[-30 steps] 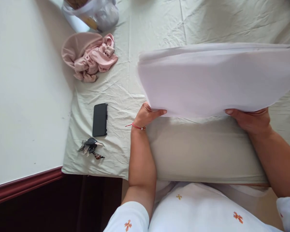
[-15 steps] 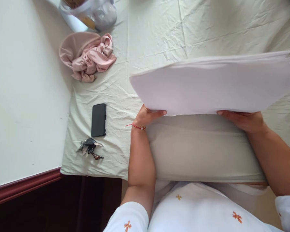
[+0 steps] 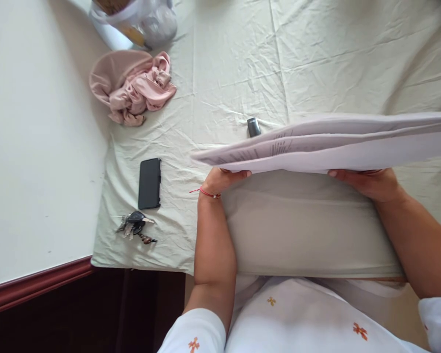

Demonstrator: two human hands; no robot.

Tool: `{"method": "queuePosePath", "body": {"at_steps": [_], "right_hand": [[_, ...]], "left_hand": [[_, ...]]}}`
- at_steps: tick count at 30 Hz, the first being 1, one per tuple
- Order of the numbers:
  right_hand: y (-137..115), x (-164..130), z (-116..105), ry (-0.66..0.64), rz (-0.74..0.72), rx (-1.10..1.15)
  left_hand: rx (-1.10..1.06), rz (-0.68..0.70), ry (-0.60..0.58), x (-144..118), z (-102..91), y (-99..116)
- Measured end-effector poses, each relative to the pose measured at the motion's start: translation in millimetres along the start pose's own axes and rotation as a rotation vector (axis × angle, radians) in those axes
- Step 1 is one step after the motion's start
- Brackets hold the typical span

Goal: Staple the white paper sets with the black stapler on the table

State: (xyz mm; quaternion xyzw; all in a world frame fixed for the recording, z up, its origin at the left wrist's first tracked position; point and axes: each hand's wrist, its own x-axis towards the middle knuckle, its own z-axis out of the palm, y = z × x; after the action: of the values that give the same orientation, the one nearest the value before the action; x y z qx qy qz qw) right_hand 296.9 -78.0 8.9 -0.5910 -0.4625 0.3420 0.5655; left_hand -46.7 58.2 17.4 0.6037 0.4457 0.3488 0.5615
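Both of my hands grip a stack of white paper sheets (image 3: 316, 159) by its near long edge. My left hand (image 3: 224, 179) holds the left part, thumb along the near face and fingers hidden behind the sheets; a red string bracelet is on that wrist. My right hand (image 3: 371, 182) has hold of the edge farther right, its fingers likewise out of sight. The sheets are seen almost edge-on, fanned a little apart, with blurred print showing between them. Just beyond them lies a small black object (image 3: 254, 127), partly covered by the paper.
A black phone (image 3: 149, 184) and a bunch of keys (image 3: 135, 224) lie left of my arm on a pale green cloth (image 3: 176, 196). Farther back are a crumpled pink cloth (image 3: 135, 90) and a bag-lined container (image 3: 132, 24). A white wall (image 3: 33, 137) borders the left side.
The sheets have tilted up from a broad face to nearly edge-on, and their far edge has come lower in view. The small black object is now uncovered. Both hands stay nearly in place.
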Motion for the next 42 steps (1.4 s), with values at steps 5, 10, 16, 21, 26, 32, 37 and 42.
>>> {"method": "queuePosePath", "body": {"at_steps": [5,10,16,21,26,32,37,42], "right_hand": [[6,2,0,0.017,-0.021,0.013],[10,2,1,0.002,-0.084,-0.005],[5,0,3,0.043,-0.027,-0.023],[5,3,1,-0.040,-0.046,-0.101],[6,2,0,-0.060,0.010,-0.102],[8,5,-6,-0.011,0.081,0.169],[-17,12,-14,0.000,0.318,0.361],[-39,18,-39,-0.025,0.541,0.312]], "left_hand": [[0.031,-0.072,-0.138,1,5.4,9],[-0.008,-0.030,-0.089,3,7.9,5],[0.032,0.011,-0.054,4,3.1,-5],[0.076,-0.008,-0.104,4,3.0,-3],[-0.001,0.102,-0.049,6,9.3,0],[-0.092,0.031,-0.005,6,10.5,3],[-0.161,-0.168,-0.253,-3,1.9,10],[-0.031,-0.285,-0.571,-6,-4.7,15]]}}
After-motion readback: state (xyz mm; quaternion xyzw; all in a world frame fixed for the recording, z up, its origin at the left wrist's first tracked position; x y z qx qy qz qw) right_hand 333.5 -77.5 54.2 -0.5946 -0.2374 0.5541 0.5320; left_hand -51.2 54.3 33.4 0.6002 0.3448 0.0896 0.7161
